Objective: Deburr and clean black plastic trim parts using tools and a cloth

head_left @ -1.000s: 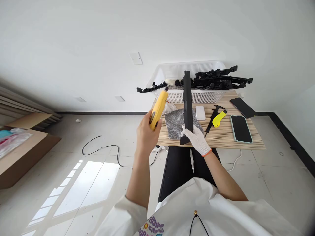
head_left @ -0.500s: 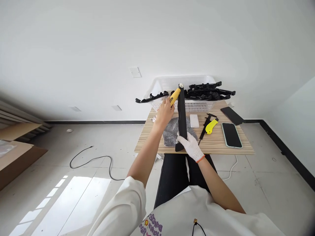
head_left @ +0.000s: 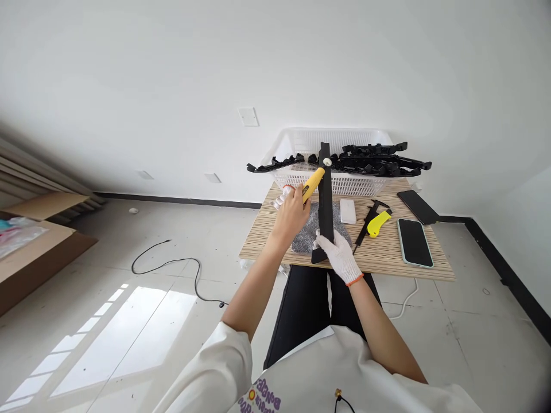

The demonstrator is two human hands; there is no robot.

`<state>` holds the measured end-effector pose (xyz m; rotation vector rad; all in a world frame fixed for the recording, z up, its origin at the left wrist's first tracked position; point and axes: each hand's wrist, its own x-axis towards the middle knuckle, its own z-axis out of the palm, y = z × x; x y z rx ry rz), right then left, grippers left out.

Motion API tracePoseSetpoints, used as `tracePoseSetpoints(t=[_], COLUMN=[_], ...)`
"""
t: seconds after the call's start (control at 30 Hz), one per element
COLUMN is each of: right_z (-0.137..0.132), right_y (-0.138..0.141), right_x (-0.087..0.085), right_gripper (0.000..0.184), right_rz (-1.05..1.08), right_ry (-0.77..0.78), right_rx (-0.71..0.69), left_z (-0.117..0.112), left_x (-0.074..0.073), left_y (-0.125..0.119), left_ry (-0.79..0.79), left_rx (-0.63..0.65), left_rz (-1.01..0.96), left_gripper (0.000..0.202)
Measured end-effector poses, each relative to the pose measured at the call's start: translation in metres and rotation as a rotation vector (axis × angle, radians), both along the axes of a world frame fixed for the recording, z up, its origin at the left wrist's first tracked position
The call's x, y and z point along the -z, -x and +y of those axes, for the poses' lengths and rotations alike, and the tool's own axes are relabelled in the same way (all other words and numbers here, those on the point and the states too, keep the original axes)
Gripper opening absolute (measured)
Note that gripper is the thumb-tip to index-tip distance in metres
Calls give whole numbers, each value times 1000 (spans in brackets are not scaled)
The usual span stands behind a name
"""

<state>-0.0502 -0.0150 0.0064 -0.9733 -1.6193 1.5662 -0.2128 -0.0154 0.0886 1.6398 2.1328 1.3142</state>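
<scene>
- The table (head_left: 387, 252) carries a white basket (head_left: 344, 182) at its far edge.
- A long black strip (head_left: 326, 195) stands upright over a grey cloth (head_left: 303, 238). The gloved right hand (head_left: 340, 255) has its fingers closed round the strip's lower end.
- The bare left hand (head_left: 293, 215) grips a yellow tool (head_left: 313, 182), whose tip rests against the strip's upper part.

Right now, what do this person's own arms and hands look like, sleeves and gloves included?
The left hand is bare. The right hand wears a white knitted glove with an orange cuff band. Both forearms are uncovered; loose white fabric sleeves end near the elbows.
</scene>
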Motion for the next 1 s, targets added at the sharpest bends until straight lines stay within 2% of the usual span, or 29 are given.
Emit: tracePoseSetpoints(t=[0.1, 0.17, 0.43, 0.77, 1.0], right_z=[-1, -1, 0, -5, -7], right_y=[1, 2, 3, 4, -1], right_x=[0, 0, 1, -8, -15], right_gripper=[43, 41, 38, 29, 35], right_rz=[-5, -7, -8, 84, 60], right_ry=[5, -5, -16, 49, 87], right_rx=[49, 57, 84, 192, 200], left_z=[-11, -19, -45, -71, -84], left_x=[1, 2, 18, 23, 31], left_y=[-5, -9, -20, -30, -32], left_ry=[135, 188, 237, 320, 363], left_rx=[-20, -27, -18, 20, 30], left_rz=[179, 223, 197, 154, 205], left_gripper=[52, 53, 56, 58, 44])
